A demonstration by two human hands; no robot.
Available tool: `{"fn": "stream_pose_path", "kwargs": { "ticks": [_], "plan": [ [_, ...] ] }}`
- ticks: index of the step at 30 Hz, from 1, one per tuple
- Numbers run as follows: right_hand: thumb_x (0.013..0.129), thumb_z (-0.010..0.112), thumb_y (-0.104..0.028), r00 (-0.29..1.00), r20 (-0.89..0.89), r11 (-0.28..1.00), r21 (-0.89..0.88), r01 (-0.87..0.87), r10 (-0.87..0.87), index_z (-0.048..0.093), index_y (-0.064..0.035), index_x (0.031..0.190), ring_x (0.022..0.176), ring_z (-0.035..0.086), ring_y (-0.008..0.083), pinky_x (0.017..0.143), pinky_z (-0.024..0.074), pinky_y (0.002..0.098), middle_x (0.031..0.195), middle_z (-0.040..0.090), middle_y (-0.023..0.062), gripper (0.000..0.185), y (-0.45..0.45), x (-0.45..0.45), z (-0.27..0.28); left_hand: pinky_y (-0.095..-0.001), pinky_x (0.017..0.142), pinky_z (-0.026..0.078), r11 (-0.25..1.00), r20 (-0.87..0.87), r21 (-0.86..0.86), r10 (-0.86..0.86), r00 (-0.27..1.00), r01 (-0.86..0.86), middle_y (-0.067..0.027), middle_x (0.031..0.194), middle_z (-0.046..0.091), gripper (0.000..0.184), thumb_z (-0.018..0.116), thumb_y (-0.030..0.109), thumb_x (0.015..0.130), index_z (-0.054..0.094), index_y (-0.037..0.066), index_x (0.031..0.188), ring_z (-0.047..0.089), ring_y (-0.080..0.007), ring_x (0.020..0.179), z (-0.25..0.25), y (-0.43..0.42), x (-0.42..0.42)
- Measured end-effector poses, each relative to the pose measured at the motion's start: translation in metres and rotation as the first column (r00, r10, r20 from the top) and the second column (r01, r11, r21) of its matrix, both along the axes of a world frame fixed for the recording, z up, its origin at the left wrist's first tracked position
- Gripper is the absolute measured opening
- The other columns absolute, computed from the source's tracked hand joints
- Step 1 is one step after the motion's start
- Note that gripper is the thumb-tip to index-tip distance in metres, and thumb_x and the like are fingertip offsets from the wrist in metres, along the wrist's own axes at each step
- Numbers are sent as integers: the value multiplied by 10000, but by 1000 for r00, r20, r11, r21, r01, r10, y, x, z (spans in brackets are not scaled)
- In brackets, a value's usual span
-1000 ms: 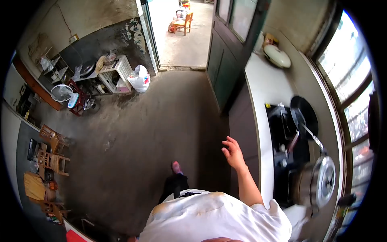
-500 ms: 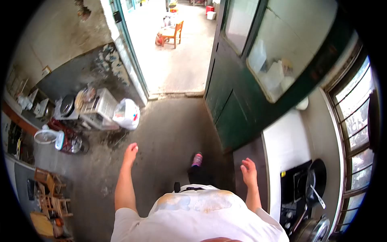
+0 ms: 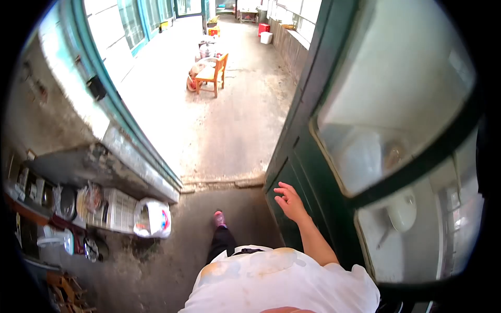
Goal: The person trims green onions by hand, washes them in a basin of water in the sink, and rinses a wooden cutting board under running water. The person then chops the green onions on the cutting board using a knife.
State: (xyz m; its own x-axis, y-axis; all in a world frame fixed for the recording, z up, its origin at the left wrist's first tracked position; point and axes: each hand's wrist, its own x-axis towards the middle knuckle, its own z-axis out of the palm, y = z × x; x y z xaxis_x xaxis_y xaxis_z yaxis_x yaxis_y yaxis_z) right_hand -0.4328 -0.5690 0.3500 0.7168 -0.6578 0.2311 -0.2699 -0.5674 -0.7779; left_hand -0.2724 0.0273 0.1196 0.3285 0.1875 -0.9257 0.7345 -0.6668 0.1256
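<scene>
Ample room for the right elbow is best left beside the green door (image 3: 318, 177), filling the frame's right. The bright room (image 3: 250, 120) is seen at upper centre, worn floor (image 3: 190, 224) at lower left, a chipped sill (image 3: 224, 185) to be watched underfoot between them, and an orange chair (image 3: 207, 73) beyond. The right hand (image 3: 293, 206), right of centre, is held near the door, its grip apart and empty; the left hand is not shown.

Head camera faces forward and down, just above the shirt (image 3: 282, 281)
</scene>
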Motion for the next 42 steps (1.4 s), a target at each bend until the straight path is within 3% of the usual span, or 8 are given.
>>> {"fn": "stream_pose_path", "kwargs": {
  "ticks": [5,10,17,20,22,24,31,42],
  "plan": [
    [803,598,-87,997,28,993,99,65,-68,595,-61,1034,809,570,141,684,479,243,1236,459,118,233,-86,115,-32,-289,503,395,1000,18,-4,-15,1000,15,-34,663,526,190,530,237,844,566,51,855,482,-129,576,-11,-127,161],
    [803,598,-78,991,100,985,157,70,-86,594,-58,1031,820,571,148,670,479,244,1224,460,126,229,-171,208,4,-289,513,410,933,497,-193,-174,850,303,-48,692,548,212,533,238,846,579,37,893,501,-135,596,-19,-372,424],
    [790,621,-109,945,165,941,241,239,-283,598,-74,1027,884,578,193,709,495,289,1221,468,143,241,-344,321,-23,-235,590,421,470,833,-453,-80,548,757,-2,875,587,291,519,221,866,537,84,1123,522,-92,697,163,-813,544],
    [786,622,-132,935,48,903,281,324,-350,595,-85,1033,1005,529,239,808,462,335,1247,457,138,253,-431,359,-33,-245,674,435,434,723,-534,-209,658,725,-37,941,598,323,536,153,854,518,36,1154,529,-88,787,136,-881,562],
    [788,618,-136,918,149,918,-98,385,-369,593,-95,1037,989,531,238,791,462,332,1244,464,127,253,-496,374,-52,-244,575,409,528,732,-318,-392,558,787,12,759,571,211,551,223,842,583,96,1008,508,-82,671,52,-877,592],
    [809,604,-127,891,107,887,196,417,-442,583,-91,1073,948,570,202,769,482,288,1264,448,116,267,-542,388,-3,-274,542,426,460,643,-305,-547,536,834,-3,657,552,138,590,184,801,601,84,896,504,-112,591,18,-833,616],
    [797,622,-143,758,115,765,27,643,-642,529,-99,1169,899,554,208,758,463,295,1261,460,80,386,-719,393,1,-262,442,366,878,49,-56,-473,880,475,3,609,501,89,549,194,806,545,106,799,467,-114,514,12,-870,680],
    [785,627,-146,441,212,443,-40,896,-872,511,-54,1194,1074,511,208,732,465,251,1256,468,121,434,-919,336,13,-209,407,345,669,466,-345,-486,739,658,28,694,528,66,515,155,839,555,128,884,487,-80,535,63,-1319,794]
  ]
}}
